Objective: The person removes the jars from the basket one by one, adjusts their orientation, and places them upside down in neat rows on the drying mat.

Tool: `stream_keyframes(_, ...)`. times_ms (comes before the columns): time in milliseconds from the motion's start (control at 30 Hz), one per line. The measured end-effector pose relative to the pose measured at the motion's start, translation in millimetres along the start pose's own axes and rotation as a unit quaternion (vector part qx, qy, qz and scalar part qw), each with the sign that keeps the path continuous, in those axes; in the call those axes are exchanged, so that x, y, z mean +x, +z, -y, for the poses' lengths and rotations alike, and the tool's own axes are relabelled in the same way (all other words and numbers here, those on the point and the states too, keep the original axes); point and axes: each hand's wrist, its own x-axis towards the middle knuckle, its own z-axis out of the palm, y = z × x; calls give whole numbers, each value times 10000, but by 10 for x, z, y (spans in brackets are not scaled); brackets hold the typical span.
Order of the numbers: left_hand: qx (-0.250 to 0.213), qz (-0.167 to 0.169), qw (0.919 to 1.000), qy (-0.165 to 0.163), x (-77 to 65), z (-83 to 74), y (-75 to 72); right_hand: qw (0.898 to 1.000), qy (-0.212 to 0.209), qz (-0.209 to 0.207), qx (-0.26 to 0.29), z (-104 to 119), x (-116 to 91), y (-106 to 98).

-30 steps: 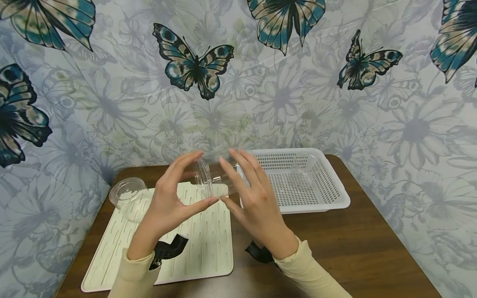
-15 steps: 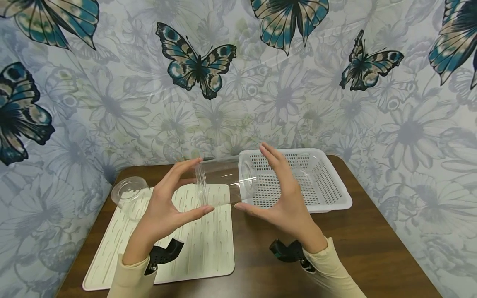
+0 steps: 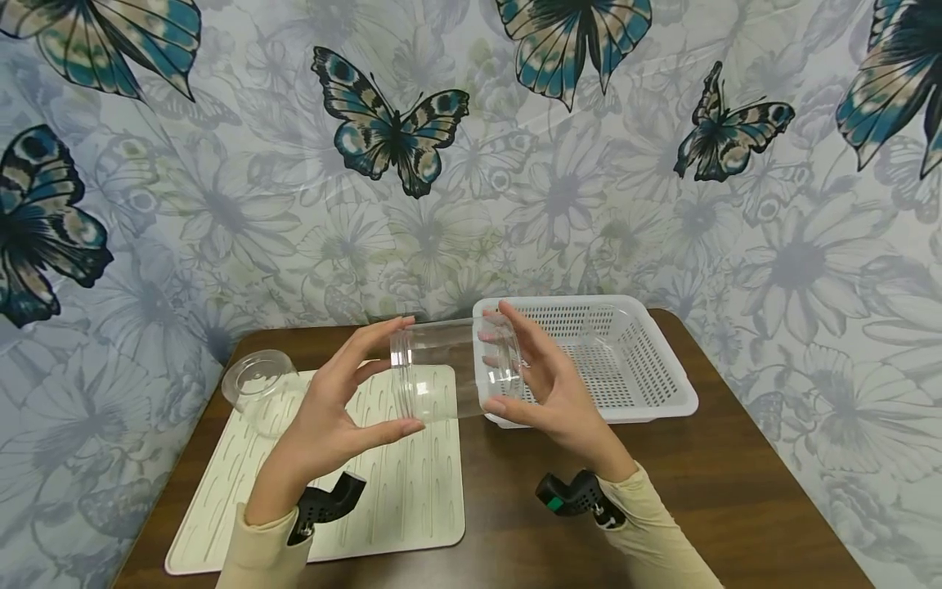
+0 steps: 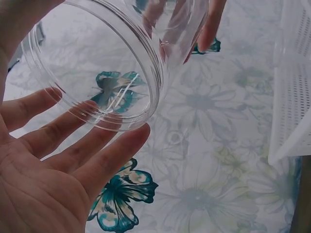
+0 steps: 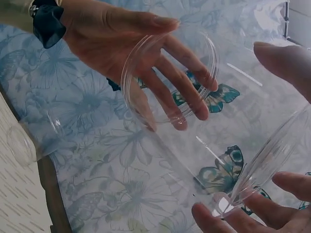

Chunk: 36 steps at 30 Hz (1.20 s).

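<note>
Two hands support one clear cylindrical jar [image 3: 456, 368] at the centre of the frame, in front of the table's rear edge. The jar lies on its side in the air, its ridged rim toward the left of the frame and its thicker end, apparently the base, toward the right.

The left hand [image 3: 334, 409] is spread wide, about the width of the rim, with the thumb below and the fingers above. The left wrist view shows fingertips at the rim and no lid over the mouth. The right hand [image 3: 562, 397] is similarly spread, thumb at the lower side and fingers round the far side of the base end. This two-ended hold presumably keeps the smooth wall level and guards against slipping; grip force cannot be told.

A second clear container [image 3: 257, 380] stands at the left of the frame, on the upper left corner of the pale ridged mat [image 3: 401, 499]. The ridges likely serve drainage and keep items from sliding. The white perforated basket [image 3: 673, 405] sits at the right of centre on the brown table [image 3: 728, 483], within easy reach of the right hand; its contents are hard to make out.
</note>
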Motion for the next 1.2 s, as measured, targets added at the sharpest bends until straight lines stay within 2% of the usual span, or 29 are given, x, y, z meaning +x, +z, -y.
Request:
stream_keyframes(300, -29, -28, 9999, 97, 32, 29, 9, 9999, -129, -40, -16, -10, 27, 5)
stream_keyframes(433, 34, -44, 10000, 45, 36, 45, 8, 9998, -156, -87, -2, -8, 33, 0)
stream_keyframes(667, -56, -6, 10000, 0, -27, 119, -10, 9996, 50, -271, -75, -14, 3, -17)
stream_keyframes(767, 283, -52, 9995, -98, -104, 207, -15, 9992, 113, -353, -124, -18, -2, -35)
stream_keyframes(833, 718, -81, 9967, -365, -200, 291, -12, 9989, 164, -406, -137, -21, -3, -48)
stream_keyframes(900, 1274, -69, 9889, -760, -338, 399, -5, 9988, 161, -444, -138, -26, -1, -55)
stream_keyframes(1000, 2092, 12, 9686, -1339, -613, 537, -7, 9988, 131, -454, -141, -41, -3, -53)
stream_keyframes(1100, 2741, 3, 9481, -1615, -908, 656, -55, 9988, 108, -450, -169, -51, -5, -41)
stream_keyframes(1200, 3154, -25, 9293, -1919, -1179, 760, -143, 9986, 159, -465, -191, -46, -4, -31)
